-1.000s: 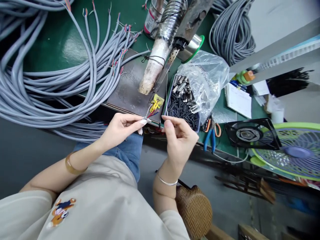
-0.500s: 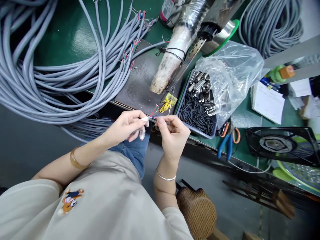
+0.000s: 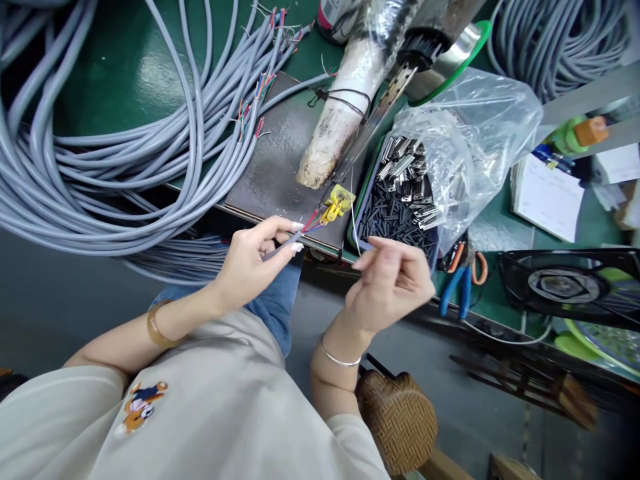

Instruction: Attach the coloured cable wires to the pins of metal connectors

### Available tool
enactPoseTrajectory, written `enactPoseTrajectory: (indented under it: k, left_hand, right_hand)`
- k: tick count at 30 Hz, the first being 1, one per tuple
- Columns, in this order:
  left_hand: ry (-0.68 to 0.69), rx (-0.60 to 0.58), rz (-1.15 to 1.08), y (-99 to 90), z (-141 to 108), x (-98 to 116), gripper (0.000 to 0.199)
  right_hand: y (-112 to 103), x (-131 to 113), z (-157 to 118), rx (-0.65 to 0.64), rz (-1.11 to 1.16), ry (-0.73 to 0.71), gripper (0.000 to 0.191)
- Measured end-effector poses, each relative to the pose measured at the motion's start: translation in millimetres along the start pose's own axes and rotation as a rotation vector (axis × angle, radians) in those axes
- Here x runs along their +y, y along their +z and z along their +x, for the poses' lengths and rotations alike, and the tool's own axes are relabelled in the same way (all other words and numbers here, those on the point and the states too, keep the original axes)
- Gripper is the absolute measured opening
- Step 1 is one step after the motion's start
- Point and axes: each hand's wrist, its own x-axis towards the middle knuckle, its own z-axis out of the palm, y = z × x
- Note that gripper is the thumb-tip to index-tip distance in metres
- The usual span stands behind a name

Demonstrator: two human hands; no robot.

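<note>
Between thumb and fingers, my left hand (image 3: pixel 255 257) pinches the end of a grey cable (image 3: pixel 280 249), whose thin coloured wires (image 3: pixel 311 223) fan out toward a yellow clip-like piece (image 3: pixel 336 205) on the dark board (image 3: pixel 270 160). My right hand (image 3: pixel 390 283) is to the right, by the near edge of the parts bin (image 3: pixel 357 230). Its fingers are closed on a thin whitish strand (image 3: pixel 356 223) that rises toward the metal rod above. The right fingertips are slightly blurred.
Grey cables (image 3: pixel 195 140) cover the left of the green table. A wrapped white tube (image 3: pixel 340 113) hangs over the board. Pliers (image 3: pixel 460 287), a black fan (image 3: pixel 560 285) and a plastic bag (image 3: pixel 475 147) lie right; a woven stool (image 3: pixel 400 420) stands below.
My right hand has moved right, away from my left hand and the cable end. My left hand still pinches the cable; its fingers have shifted and show more of it.
</note>
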Motion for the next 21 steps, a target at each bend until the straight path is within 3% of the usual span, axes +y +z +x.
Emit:
enactPoseTrajectory:
  k: [1, 3, 5, 7, 9, 10, 12, 14, 17, 21]
  left_hand:
    - [0.121, 0.060, 0.121, 6.1, -2, 0, 0.020]
    - [0.341, 0.072, 0.321, 21.6, -7, 1, 0.018]
    - [0.459, -0.037, 0.418, 38.3, -8, 1, 0.023]
    - [0.471, -0.263, 0.332, 49.8, -6, -1, 0.026]
    - [0.322, -0.476, 0.073, 50.7, 0, -6, 0.024]
    - [0.173, -0.553, -0.090, 46.4, 5, -9, 0.026]
    - [-0.198, -0.533, -0.368, 30.3, 14, -14, 0.040]
    - [-0.370, -0.426, -0.529, 10.2, 20, -16, 0.044]
    - [-0.440, -0.346, -0.575, -11.4, 20, -13, 0.044]
    - [-0.410, -0.341, -0.590, -15.5, 14, -11, 0.042]
  right_hand:
    - [-1, 0, 2, 0.082, 0.051, -0.069, 0.018]
    - [-6, 0, 9, 0.240, 0.125, -0.213, 0.019]
    - [-15, 2, 17, 0.350, 0.158, -0.309, 0.020]
    - [-27, 4, 25, 0.399, 0.167, -0.329, 0.024]
    - [-39, 7, 30, 0.386, 0.158, -0.294, 0.023]
    - [-43, 7, 29, 0.353, 0.141, -0.247, 0.022]
    - [-47, 6, 24, 0.242, 0.074, -0.120, 0.019]
    - [-43, 1, 15, 0.087, -0.028, 0.014, 0.020]
    - [-28, -9, -2, -0.182, -0.173, 0.077, 0.019]
    - [-3, -17, -14, -0.403, -0.188, -0.092, 0.020]
